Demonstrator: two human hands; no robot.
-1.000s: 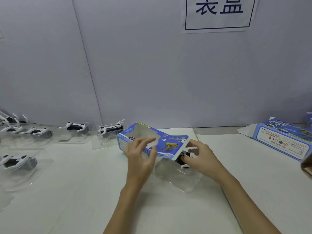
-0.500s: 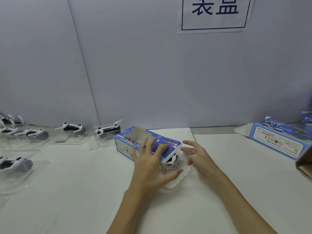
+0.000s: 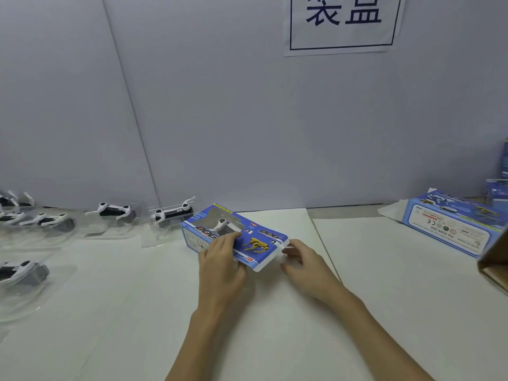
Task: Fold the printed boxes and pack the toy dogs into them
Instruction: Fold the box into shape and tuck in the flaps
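Since half a second ago, toy dog (image 3: 224, 223) has gone inside blue printed box (image 3: 233, 237) — visible through its window. Head view: left hand (image 3: 221, 266) grips the box's near edge; right hand (image 3: 305, 264), fingers curled, pinches its right end flap. Packaged dogs (image 3: 171, 213) lie left of box; second box (image 3: 450, 225) well right.

Blue printed box (image 3: 236, 237) with a yellow dog picture and black DOG lettering, black-and-white toy dogs (image 3: 173, 213) in clear trays left of the box, second blue box (image 3: 450, 226) with white label right of it, white table (image 3: 275, 325), white sign (image 3: 343, 23) with dark blue characters above.
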